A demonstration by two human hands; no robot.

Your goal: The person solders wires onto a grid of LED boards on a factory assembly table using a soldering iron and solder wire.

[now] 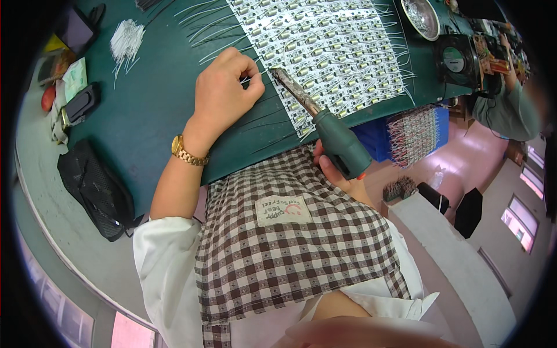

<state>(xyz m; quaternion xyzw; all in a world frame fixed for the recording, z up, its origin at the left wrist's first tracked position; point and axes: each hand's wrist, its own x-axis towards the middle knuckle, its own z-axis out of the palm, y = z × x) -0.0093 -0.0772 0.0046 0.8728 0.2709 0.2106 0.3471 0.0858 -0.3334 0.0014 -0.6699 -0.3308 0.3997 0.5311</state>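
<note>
A large panel of small white circuit boards lies on the green table mat, with thin wires sticking out along both sides. My left hand is at the panel's left edge, thumb and forefinger pinched on a thin white wire. My right hand grips a soldering iron with a dark green handle, partly hidden behind it. The iron's worn metal barrel slants up and left, its tip close to my left fingertips at the edge boards. Whether the tip touches a board I cannot tell.
Loose white wires lie at the far left. A black mesh bag and a dark case sit along the left edge. A metal bowl and a black fan-like device stand at right. Below, a blue bin holds wired boards; a co-worker's sleeve is beyond.
</note>
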